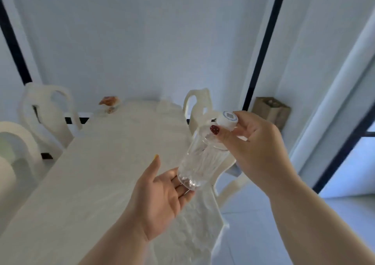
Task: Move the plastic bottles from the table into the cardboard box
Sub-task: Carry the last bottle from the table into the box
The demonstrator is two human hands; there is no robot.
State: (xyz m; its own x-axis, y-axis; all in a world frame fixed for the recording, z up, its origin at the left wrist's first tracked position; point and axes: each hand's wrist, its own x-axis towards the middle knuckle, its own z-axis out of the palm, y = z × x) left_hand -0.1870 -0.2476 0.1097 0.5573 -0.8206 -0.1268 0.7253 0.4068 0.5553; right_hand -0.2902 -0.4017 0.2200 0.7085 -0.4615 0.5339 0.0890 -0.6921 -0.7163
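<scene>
The right hand (249, 143) was up over the right edge of the counter (85, 183), pinching a clear plastic bottle (200, 159) at its neck, thumb on the near side with a dark red nail showing, the other fingers wrapped behind just under the white cap (228, 120). The bottle hung tilted in the air, cap up and to the right, base down and to the left, looking empty and see-through. Below it the left hand (162, 193) was spread, palm up, fingers loose and apart; the base of the bottle sat right at those fingertips, and whether it actually touched them could not be told. A yellow nail showed on the left thumb.

The counter itself was long and white, running away toward the far wall. At its far end sat a small orange-brown thing (109, 100), too blurred to name, and near it a faint clear shape (165, 105), too washed out to name. White plastic chairs stood on both sides: two on the left (46, 110), and one on the right (197, 106) behind the bottle. Down on the floor by the right wall, beside a black vertical strip, stood a brown cardboard box (271, 110), well apart from the hands and the bottle.
</scene>
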